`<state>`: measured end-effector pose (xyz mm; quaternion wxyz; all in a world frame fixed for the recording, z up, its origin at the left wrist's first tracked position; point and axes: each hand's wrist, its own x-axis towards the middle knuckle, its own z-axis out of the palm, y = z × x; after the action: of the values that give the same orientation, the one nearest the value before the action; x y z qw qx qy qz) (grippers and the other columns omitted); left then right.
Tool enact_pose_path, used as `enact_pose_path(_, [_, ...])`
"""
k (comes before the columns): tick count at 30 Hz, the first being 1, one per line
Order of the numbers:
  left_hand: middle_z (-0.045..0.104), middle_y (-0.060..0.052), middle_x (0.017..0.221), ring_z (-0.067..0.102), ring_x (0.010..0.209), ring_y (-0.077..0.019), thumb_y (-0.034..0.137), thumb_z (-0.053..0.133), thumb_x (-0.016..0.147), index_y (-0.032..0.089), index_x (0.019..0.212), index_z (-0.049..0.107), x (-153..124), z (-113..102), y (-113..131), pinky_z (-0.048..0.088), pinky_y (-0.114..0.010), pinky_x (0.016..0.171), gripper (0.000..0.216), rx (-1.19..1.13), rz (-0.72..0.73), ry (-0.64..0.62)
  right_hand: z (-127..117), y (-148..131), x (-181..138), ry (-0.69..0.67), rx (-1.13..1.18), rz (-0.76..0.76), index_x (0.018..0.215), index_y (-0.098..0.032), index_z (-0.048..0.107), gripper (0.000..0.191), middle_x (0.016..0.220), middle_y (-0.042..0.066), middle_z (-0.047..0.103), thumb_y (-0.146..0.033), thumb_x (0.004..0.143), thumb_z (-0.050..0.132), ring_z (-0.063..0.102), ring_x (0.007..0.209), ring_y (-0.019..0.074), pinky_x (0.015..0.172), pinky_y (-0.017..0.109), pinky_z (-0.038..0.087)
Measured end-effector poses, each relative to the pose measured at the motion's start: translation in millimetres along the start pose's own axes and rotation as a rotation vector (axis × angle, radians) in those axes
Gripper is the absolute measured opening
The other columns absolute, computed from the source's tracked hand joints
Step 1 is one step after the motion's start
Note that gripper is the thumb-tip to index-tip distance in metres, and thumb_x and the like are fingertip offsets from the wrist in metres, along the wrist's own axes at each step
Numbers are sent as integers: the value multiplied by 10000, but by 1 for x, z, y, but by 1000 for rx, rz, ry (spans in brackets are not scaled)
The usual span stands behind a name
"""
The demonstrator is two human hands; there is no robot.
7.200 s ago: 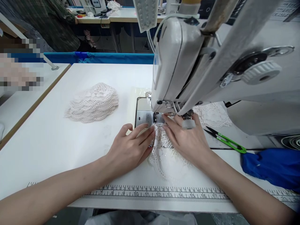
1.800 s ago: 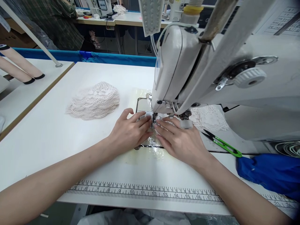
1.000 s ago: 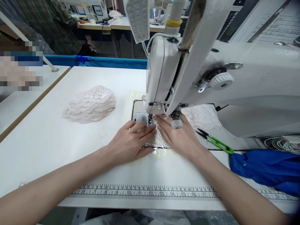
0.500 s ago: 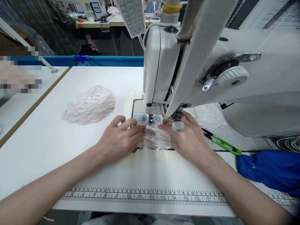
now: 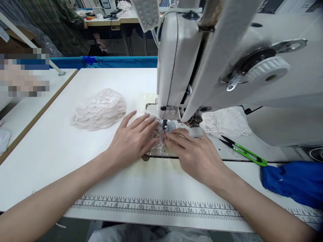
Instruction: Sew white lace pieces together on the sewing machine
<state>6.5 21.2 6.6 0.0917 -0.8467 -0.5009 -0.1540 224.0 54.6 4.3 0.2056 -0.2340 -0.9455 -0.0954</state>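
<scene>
Left hand: the left hand (image 5: 131, 139) lies palm down and flat, fingers stretched out and slightly spread, pressing on the lace piece (image 5: 158, 133); nothing is gripped.
Right hand: the right hand (image 5: 195, 154) is also flat and unclenched, its fingertips resting on the right edge of the same lace, just in front of the presser foot (image 5: 165, 127).
Lace piece: a small pale scalloped piece, spread over the needle plate (image 5: 157, 153) between the two hands, its far edge reaching under the foot. Probably pinned by the foot, but the machine head hides the needle.
Sewing machine: the white sewing machine (image 5: 181, 60) fills the upper right, its head directly above the fingertips.
Stack of lace: a stack of lace (image 5: 99, 109) sits to the left of the left hand, apart from it.
More lace: more lace (image 5: 224, 122) lies flat behind the machine arm, on the right.
Thread snips: green-handled thread snips (image 5: 244, 153) lie to the right of the right hand, not touched.
Blue cloth: a blue cloth (image 5: 292, 181) is bunched at the right edge.
Tabletop: a white tabletop (image 5: 50, 144), with a printed ruler (image 5: 156, 208) along its near edge, crossed by both forearms.
</scene>
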Motion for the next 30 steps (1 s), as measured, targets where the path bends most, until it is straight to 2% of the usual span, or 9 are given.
enact_pose_path(3, [669,-72,1186,589,1143,-216,344,489,962,153,1206,604,0,-1,2,410,-405,1047,331,-84,169,29,-1,0,1,13,-30,-4,928,-140,709,345,1012,48,731,31,821,429,644,894,187,987,426,417])
enact_pose_path(5, [672,-91,1155,602,1108,-218,332,516,947,130,1164,630,-1,0,6,469,-372,977,317,-101,220,36,-1,1,1,31,-37,-1,889,-148,714,359,992,41,735,41,818,418,645,878,186,985,424,414])
enact_pose_path(10, [663,-106,1137,609,1076,-228,319,528,941,134,1128,642,-4,2,10,517,-364,890,287,-73,218,47,-1,3,1,58,9,13,881,-147,722,384,989,42,737,62,780,416,648,916,200,968,398,427])
enact_pose_path(15, [660,-105,1134,608,1082,-228,336,528,942,149,1126,640,-4,2,9,520,-365,892,285,-72,219,43,0,2,0,78,12,17,887,-157,721,399,949,25,748,61,798,399,647,726,147,1017,396,406])
enact_pose_path(22, [670,-109,1102,627,1045,-230,334,516,946,142,1104,645,-3,1,10,535,-379,880,279,-76,218,75,0,2,-1,51,2,25,900,-162,722,413,924,28,752,58,796,388,667,812,170,1043,420,391])
enact_pose_path(30, [709,-84,1071,664,1020,-209,245,569,909,122,1073,638,-8,-1,7,551,-355,912,216,-62,282,134,-1,3,0,39,24,39,985,-160,708,299,912,20,750,-29,828,489,657,795,163,931,368,442])
